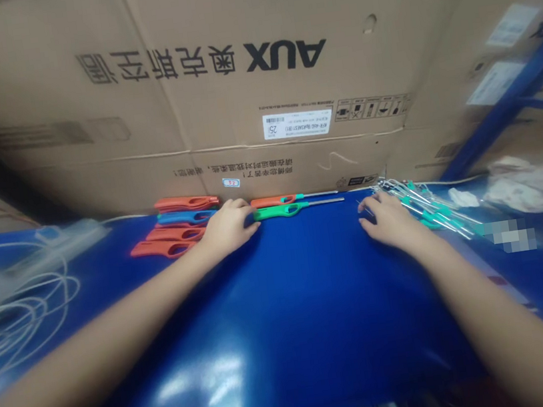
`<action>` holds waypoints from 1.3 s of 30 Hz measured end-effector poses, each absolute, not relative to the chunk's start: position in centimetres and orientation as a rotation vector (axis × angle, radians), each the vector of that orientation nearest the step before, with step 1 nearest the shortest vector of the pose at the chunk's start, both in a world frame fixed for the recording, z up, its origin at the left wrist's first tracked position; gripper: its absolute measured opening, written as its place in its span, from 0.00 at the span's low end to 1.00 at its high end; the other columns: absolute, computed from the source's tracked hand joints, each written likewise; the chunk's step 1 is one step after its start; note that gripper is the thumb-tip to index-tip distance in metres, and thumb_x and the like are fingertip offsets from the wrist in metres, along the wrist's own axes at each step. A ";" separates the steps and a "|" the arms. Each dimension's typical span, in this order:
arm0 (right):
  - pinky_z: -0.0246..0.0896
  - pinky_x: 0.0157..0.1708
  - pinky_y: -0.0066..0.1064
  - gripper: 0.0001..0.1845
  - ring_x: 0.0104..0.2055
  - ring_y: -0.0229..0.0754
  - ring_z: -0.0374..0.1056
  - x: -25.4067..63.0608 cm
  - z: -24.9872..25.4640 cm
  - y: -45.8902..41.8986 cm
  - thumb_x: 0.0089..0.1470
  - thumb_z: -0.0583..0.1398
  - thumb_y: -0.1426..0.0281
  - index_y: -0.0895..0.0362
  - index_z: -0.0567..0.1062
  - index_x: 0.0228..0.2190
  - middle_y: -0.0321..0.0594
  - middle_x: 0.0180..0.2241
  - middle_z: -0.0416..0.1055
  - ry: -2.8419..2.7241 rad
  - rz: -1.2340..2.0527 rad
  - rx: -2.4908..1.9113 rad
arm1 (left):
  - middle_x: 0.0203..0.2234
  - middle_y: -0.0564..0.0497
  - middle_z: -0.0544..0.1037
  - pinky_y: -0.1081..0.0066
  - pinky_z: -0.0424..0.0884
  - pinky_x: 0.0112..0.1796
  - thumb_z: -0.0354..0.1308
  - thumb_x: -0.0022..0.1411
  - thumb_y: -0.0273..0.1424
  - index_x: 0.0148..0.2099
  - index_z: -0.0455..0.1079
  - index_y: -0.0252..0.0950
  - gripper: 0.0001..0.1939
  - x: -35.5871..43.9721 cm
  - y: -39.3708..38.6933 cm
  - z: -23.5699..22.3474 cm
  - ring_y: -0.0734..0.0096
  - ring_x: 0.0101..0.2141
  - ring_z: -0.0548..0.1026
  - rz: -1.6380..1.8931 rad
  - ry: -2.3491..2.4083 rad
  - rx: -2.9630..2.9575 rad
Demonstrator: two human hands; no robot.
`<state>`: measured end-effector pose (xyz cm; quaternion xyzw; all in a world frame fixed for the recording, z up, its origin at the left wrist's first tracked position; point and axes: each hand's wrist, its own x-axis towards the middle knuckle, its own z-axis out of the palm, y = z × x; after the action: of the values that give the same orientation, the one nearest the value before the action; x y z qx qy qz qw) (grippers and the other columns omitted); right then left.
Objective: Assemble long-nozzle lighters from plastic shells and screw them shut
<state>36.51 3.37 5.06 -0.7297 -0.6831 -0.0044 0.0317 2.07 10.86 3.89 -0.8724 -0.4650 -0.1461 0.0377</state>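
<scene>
So closest to the lens you've got the bare left forearm (117, 326) and right forearm (496, 293), both reaching over a glossy blue tabletop (286, 309).

Left hand (229, 226): fingers loosely curled, tips right at the butt end of a green gas lighter (277, 212). Too blurry to tell if they're actually closed on it. Just behind that one lies an orange gas lighter (266, 201), metal tubes on both pointing toward the other hand. On the outer side of the left hand are the tubeless lighter handles (156, 247), orange and blue.

Right hand (392, 217): half curled, thumb and forefinger a bit apart, right beside the metal tubes with teal collars (423, 206). Can't tell if there's anything in the pinch.

IMO, hold the handle by its thick body so it can't roll, and keep fingers off the thin tube. On the right, pinch one tube near its collar and ease it out lengthwise, cos they look crisscrossed and could easily drag neighbours along.
</scene>
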 end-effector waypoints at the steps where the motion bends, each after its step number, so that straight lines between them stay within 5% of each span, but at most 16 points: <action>1: 0.61 0.52 0.42 0.15 0.56 0.56 0.64 36.2 5.1 3.4 0.60 0.54 0.70 0.59 0.72 0.48 0.55 0.51 0.68 -2.135 0.011 -2.174 | 0.47 0.45 0.78 0.60 0.72 0.51 0.57 0.67 0.35 0.46 0.77 0.37 0.11 1.5 10.3 3.9 0.56 0.49 0.74 -0.467 -1.413 -2.686; 4: 0.65 0.45 0.34 0.15 0.45 0.46 0.71 35.1 5.0 2.9 0.60 0.51 0.76 0.56 0.72 0.45 0.45 0.41 0.74 -2.248 0.135 -1.976 | 0.41 0.47 0.80 0.61 0.72 0.49 0.55 0.68 0.35 0.37 0.77 0.37 0.12 -0.6 8.6 4.1 0.59 0.45 0.74 -0.512 -1.413 -2.686; 7: 0.64 0.46 0.33 0.17 0.46 0.45 0.72 33.6 4.4 2.1 0.59 0.50 0.79 0.55 0.73 0.44 0.44 0.44 0.75 -2.349 0.230 -1.820 | 0.38 0.47 0.80 0.61 0.72 0.48 0.55 0.67 0.40 0.33 0.75 0.37 0.15 -3.1 7.9 4.4 0.59 0.43 0.75 -0.544 -1.441 -2.664; 18: 0.66 0.39 0.35 0.17 0.41 0.45 0.72 31.3 3.7 0.9 0.66 0.51 0.66 0.53 0.69 0.53 0.45 0.51 0.68 -2.483 0.275 -1.629 | 0.44 0.41 0.75 0.58 0.70 0.47 0.53 0.66 0.37 0.49 0.76 0.36 0.16 -7.9 12.3 5.0 0.52 0.47 0.72 -0.571 -1.708 -2.292; 28: 0.68 0.38 0.37 0.16 0.40 0.45 0.72 31.8 3.1 1.2 0.66 0.52 0.66 0.53 0.70 0.52 0.45 0.50 0.70 -2.494 0.219 -1.603 | 0.42 0.39 0.75 0.55 0.68 0.43 0.56 0.64 0.30 0.37 0.78 0.34 0.09 -7.4 14.2 7.1 0.45 0.47 0.71 -0.415 -1.589 -2.308; 39: 0.66 0.54 0.39 0.19 0.56 0.47 0.66 28.1 4.1 -1.3 0.64 0.59 0.65 0.51 0.69 0.56 0.47 0.55 0.65 -2.460 0.228 -0.992 | 0.48 0.48 0.76 0.60 0.66 0.47 0.55 0.71 0.32 0.41 0.74 0.38 0.07 0.9 0.2 4.1 0.60 0.48 0.72 -0.586 -1.051 -2.948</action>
<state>28.08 -1.30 4.08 -0.3619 -0.8977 0.0830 0.2374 0.91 0.17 4.08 -0.9256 -0.3300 -0.1839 -0.0215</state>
